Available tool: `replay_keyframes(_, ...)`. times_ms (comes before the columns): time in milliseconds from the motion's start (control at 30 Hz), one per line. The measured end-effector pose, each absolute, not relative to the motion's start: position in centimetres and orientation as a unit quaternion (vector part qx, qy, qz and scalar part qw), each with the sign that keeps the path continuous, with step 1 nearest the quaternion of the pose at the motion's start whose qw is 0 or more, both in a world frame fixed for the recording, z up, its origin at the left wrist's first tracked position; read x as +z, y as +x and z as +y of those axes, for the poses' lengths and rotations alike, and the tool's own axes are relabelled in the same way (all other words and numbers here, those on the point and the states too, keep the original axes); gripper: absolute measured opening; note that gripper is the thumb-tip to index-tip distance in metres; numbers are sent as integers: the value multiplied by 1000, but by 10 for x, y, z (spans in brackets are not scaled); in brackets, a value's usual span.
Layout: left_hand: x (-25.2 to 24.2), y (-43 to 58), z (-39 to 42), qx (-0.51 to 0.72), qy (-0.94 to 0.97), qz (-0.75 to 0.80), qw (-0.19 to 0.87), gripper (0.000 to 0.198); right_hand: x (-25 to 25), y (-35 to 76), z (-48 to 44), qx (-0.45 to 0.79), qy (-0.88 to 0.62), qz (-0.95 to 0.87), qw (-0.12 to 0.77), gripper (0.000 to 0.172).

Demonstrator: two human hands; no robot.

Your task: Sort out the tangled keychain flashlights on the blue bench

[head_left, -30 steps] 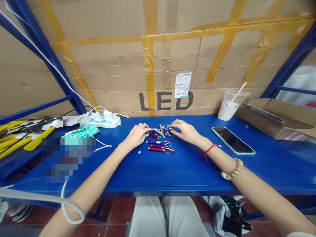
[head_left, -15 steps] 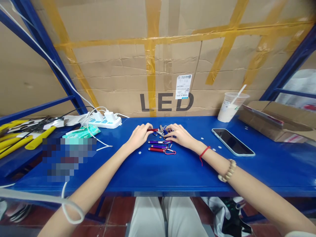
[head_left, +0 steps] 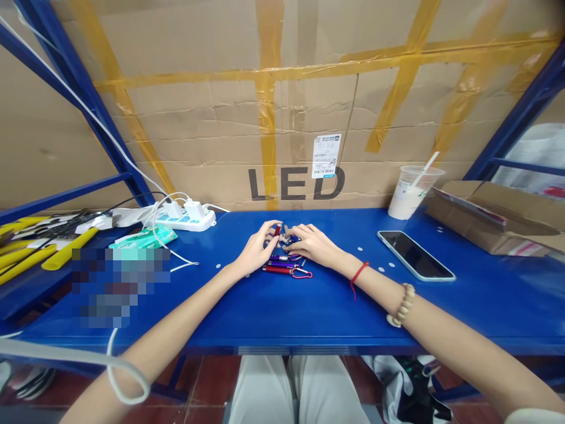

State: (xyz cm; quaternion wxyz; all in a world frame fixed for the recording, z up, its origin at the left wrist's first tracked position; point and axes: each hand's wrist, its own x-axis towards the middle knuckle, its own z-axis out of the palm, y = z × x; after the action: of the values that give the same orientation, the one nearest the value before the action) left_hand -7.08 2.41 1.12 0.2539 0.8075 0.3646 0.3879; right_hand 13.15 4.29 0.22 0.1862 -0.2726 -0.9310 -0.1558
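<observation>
Over the blue table (head_left: 282, 312), left hand (head_left: 253, 252) pinches a red penlight (head_left: 278, 230) — likely light, slick, best gripped mid-barrel — right hand's grip (head_left: 315, 244), can't tell.

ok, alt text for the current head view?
The left hand holds a red cylinder near upright at a blue table; the right hand is at a cluster of small pieces. In front lie slim purple tubes and a red carabiner-clipped tube; a smartphone lies to the right.

The front red tube (head_left: 277, 270) looks glossy metal, the cardboard (head_left: 198, 135) matt.
</observation>
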Motion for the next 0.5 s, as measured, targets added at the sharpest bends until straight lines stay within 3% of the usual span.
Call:
replay_keyframes(200,4,-73,31,358,831,388,176,29,8,132,44,-176,-268,-926,199,19)
replay_keyframes(400,8,-73,30,330,845,387,166,27,14,134,36,-105,-334,-824,445,21)
replay_keyframes(500,10,-71,27,342,840,384,174,25,14,126,29,-70,-327,-812,479,21)
